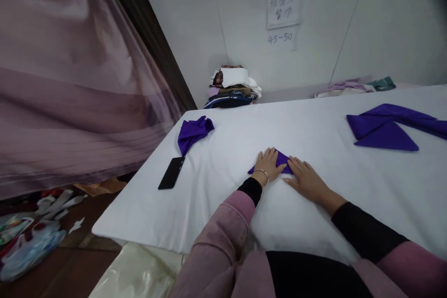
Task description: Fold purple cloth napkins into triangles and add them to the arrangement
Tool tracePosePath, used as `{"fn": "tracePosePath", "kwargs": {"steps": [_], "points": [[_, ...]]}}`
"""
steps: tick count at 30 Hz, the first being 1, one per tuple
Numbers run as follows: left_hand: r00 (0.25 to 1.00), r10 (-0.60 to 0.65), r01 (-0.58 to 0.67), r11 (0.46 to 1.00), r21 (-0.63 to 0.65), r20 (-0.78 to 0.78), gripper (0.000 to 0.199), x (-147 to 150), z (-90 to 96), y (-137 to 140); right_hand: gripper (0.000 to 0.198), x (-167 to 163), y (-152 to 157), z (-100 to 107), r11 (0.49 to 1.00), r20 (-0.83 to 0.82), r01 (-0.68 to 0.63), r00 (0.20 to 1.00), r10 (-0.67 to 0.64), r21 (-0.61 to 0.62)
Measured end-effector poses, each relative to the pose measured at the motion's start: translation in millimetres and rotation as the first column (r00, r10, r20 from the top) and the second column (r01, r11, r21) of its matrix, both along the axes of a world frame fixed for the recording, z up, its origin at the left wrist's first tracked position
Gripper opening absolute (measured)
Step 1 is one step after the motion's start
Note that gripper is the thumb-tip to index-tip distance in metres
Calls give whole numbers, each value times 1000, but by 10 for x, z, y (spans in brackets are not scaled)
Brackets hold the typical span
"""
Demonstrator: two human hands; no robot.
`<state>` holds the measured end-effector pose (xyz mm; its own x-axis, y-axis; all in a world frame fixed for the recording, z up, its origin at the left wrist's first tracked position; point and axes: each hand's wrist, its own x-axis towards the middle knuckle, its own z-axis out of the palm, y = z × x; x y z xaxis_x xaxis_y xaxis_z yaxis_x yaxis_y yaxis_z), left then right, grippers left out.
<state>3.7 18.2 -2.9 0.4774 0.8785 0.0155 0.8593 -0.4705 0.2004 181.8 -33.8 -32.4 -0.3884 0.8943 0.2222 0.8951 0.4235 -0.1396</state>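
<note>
A purple cloth napkin point(282, 159), folded into a small triangle, lies flat on the white-covered table point(223, 149) in front of me. My left hand point(268, 165) rests palm down across its middle and left part, fingers stretched out, hiding much of it. At the napkin's right corner, my right hand point(307, 179) lies with extended fingers, the fingertips touching the cloth's edge. Neither hand grips anything. A folded purple napkin point(193, 132) stands up at the table's far left. More purple cloth point(387, 128) lies folded in long, pointed shapes at the far right.
A black phone point(171, 173) lies near the table's left edge. Behind the table sit a pile of folded clothes point(233, 86) and other cloths point(349, 87). A pink curtain point(80, 79) hangs at left; plastic bags point(31, 247) lie on the floor. A handwritten sign point(284, 8) is on the wall.
</note>
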Motion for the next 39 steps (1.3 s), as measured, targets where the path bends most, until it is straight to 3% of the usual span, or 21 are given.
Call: {"fn": "tracePosePath", "kwargs": {"steps": [17, 22, 26, 29, 32, 34, 39], "points": [[999, 13, -13, 1000, -4, -37, 67, 20, 10, 25, 70, 281, -263, 65, 997, 41, 68, 997, -66, -42], [999, -4, 4, 1000, -15, -46, 65, 25, 21, 38, 70, 421, -366, 111, 989, 24, 100, 995, -98, -110], [999, -4, 2, 1000, -22, -48, 65, 29, 21, 51, 67, 587, -421, 162, 973, -193, 133, 967, -169, -188], [999, -3, 2, 1000, -28, -46, 64, 33, 26, 56, 57, 667, -422, 196, 946, -464, 233, 828, -313, -224], [999, -3, 2, 1000, -27, -52, 63, 36, 45, 50, 45, 663, -376, 228, 932, -584, 272, 726, -362, -240], [998, -1, -1, 1000, -28, -58, 64, 39, 61, 44, 38, 615, -324, 253, 953, -598, 237, 742, -303, -188], [997, 10, -13, 999, -48, -74, 65, 42, 88, 34, 25, 477, -184, 310, 995, -445, 69, 891, -91, -65]]}}
